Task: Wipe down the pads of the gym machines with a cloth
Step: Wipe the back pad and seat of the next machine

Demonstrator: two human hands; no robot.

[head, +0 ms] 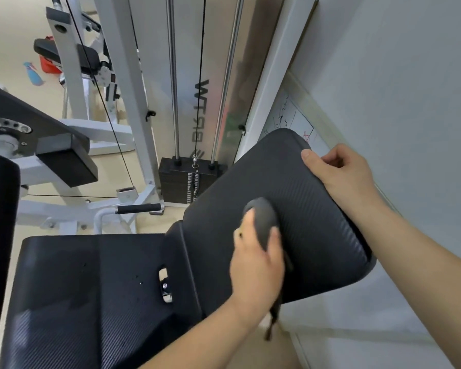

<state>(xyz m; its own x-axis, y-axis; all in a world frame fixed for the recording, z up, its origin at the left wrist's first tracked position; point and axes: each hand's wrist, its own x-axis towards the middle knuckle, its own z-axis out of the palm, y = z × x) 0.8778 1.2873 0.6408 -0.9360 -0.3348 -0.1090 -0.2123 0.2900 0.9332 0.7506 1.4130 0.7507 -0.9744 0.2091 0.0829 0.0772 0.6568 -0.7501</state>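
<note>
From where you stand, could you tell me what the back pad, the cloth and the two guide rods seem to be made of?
Back pad: probably vinyl over foam, matte black with fine ribbing and rounded, cushioned edges.
Cloth: dark grey, soft fabric, bunched in the left hand; motion blur hides the weave.
Guide rods: polished, likely chromed steel, judging by the bright reflective streaks.

Two bare arms are seen, and no sleeves are worn. No watch, ring or glove is worn on the left hand (256, 259) or the right hand (341, 173). Short, plain nails are seen on the fingers. The left hand is blurred.
</note>
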